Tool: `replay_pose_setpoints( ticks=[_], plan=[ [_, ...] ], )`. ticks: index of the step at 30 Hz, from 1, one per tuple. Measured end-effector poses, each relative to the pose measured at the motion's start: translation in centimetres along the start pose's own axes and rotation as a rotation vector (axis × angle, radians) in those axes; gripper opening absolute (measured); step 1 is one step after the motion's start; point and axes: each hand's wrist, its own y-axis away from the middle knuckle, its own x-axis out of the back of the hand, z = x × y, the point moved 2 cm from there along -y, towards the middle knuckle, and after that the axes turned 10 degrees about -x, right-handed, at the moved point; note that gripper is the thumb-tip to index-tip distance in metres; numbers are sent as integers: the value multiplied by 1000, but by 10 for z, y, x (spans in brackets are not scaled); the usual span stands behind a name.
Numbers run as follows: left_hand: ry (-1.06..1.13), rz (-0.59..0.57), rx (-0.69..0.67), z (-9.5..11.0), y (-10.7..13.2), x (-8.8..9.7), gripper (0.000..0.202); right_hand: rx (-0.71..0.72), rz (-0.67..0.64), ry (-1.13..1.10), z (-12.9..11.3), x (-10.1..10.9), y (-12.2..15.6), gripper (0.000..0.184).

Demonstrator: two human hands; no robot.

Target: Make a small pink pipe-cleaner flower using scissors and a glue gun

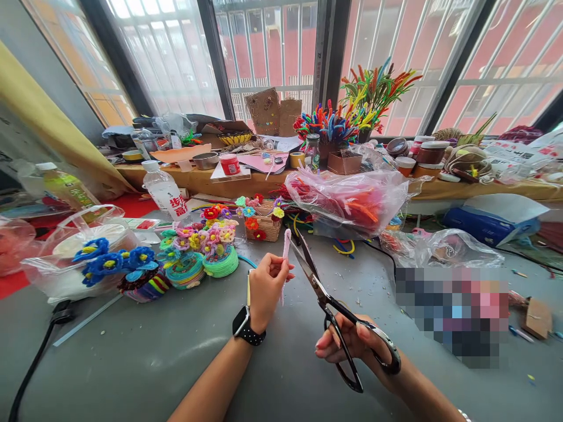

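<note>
My left hand (266, 288), with a black smartwatch (245, 328) on its wrist, is closed around a pale pink pipe cleaner (286, 241) held upright above the grey table (153, 351). My right hand (347, 340) grips black-handled scissors (328, 302) through the loops. The slightly parted blades point up and left, their tips right beside the pink stem, just below its top. Small pipe-cleaner flower pots (200, 252) stand behind my left hand.
A clear bag of red and orange pipe cleaners (352, 202) lies behind the scissors. Blue flowers (109, 261), a plastic bottle (165, 190), a small flower basket (261, 223) and a black cable (35, 357) are at left. A cluttered wooden shelf (264, 181) runs under the windows.
</note>
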Motion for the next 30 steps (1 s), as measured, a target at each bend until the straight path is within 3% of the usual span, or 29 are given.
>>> replay_pose_setpoints(
  ticks=[6,9,13,19,25,30],
  plan=[
    [-147,-25,-123,0,4,-2,13,10,11,-24,4,3,-4,49],
    [-285,-104,-243,3,10,-7,12,12,20,-123,1,5,-5,45],
    [-280,-244,-358,8,17,-14,12,58,51,-173,-7,8,-4,45],
    [-207,-339,-312,14,12,-17,16,114,21,-108,-10,9,-1,38],
    [-325,-474,-457,5,14,-21,22,75,97,-225,-12,14,-4,36],
    [-374,-472,-475,-2,14,-21,25,106,181,-325,-11,24,-5,36]
  ],
)
